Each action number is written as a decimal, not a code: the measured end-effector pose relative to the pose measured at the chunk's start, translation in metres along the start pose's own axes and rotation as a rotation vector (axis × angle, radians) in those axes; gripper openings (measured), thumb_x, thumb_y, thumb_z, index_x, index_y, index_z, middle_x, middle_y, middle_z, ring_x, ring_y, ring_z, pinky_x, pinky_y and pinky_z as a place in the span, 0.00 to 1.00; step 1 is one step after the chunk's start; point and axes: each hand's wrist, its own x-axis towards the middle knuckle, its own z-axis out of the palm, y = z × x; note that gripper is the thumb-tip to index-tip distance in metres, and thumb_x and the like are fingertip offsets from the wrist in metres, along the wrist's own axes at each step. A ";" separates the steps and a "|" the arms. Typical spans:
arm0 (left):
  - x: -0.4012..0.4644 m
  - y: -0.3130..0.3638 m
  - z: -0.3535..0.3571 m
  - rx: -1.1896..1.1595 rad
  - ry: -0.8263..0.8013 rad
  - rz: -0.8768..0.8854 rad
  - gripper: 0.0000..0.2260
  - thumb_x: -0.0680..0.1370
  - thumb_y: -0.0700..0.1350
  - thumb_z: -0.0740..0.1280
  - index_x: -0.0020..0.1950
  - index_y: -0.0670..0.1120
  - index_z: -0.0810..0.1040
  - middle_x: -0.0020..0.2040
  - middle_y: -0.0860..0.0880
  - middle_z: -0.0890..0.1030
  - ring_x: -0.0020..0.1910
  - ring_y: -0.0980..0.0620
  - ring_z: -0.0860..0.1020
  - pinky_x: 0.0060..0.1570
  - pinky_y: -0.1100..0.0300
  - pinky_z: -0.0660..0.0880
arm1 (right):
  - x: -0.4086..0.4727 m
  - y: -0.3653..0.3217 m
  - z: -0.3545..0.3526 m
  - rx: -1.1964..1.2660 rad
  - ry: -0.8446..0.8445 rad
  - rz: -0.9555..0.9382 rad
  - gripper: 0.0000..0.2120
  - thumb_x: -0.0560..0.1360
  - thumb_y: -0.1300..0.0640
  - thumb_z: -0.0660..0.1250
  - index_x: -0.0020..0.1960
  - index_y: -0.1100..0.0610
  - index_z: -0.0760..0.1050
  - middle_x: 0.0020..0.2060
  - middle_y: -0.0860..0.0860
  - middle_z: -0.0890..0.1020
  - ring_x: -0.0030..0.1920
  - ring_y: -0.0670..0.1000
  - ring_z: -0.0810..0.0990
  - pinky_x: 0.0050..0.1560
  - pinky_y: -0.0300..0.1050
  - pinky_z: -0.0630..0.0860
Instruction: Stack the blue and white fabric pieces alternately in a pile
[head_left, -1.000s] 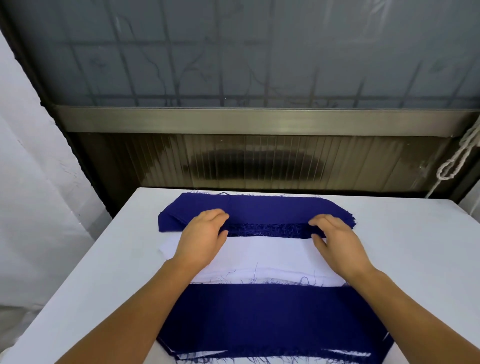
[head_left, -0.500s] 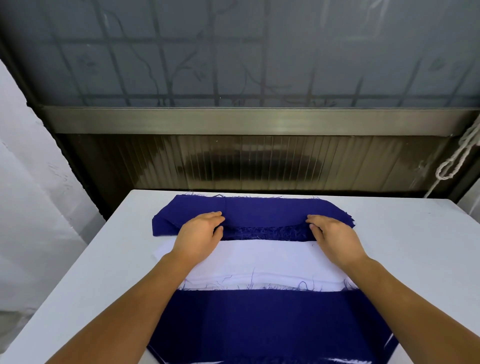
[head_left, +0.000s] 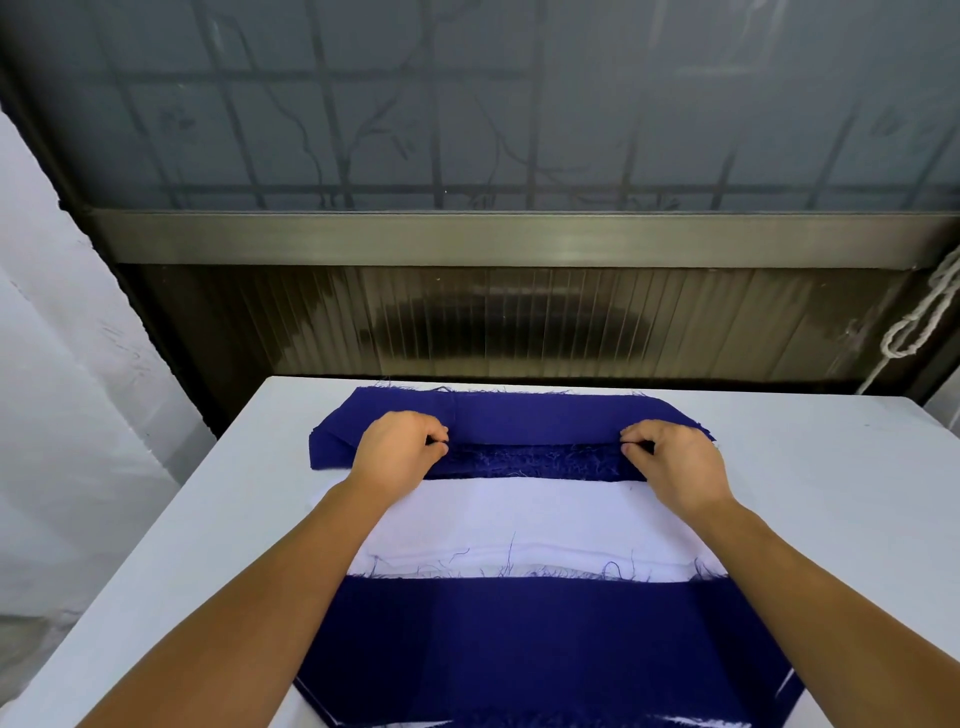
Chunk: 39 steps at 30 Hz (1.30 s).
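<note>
While curled: fingers (head_left: 434, 434) on blue fabric (head_left: 535, 415).

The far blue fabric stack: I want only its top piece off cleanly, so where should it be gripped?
Judging by the pose, grip the top piece of the far blue stack along its frayed near edge, towards each end, coming from the near side. The left hand and right hand already pinch there; the layers fan apart at that edge, so one should separate most easily.
</note>
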 end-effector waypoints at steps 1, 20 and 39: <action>0.001 0.002 -0.001 -0.005 -0.003 -0.018 0.05 0.76 0.45 0.71 0.50 0.49 0.85 0.53 0.56 0.84 0.49 0.56 0.81 0.50 0.60 0.77 | 0.000 -0.001 0.000 0.010 0.002 0.000 0.06 0.76 0.58 0.69 0.50 0.51 0.82 0.47 0.45 0.84 0.43 0.47 0.80 0.45 0.45 0.79; -0.003 0.007 -0.005 0.009 -0.021 -0.012 0.06 0.77 0.44 0.68 0.44 0.55 0.76 0.42 0.59 0.78 0.39 0.58 0.76 0.33 0.66 0.68 | 0.005 -0.007 -0.016 0.211 -0.143 0.053 0.07 0.78 0.57 0.67 0.42 0.50 0.79 0.42 0.45 0.82 0.42 0.43 0.78 0.38 0.31 0.67; -0.107 0.017 -0.112 -0.097 -0.269 0.213 0.11 0.74 0.49 0.73 0.42 0.64 0.74 0.43 0.65 0.78 0.43 0.63 0.77 0.38 0.70 0.71 | -0.117 -0.019 -0.101 0.253 -0.311 -0.179 0.09 0.78 0.57 0.65 0.47 0.43 0.77 0.43 0.42 0.81 0.43 0.46 0.78 0.42 0.34 0.72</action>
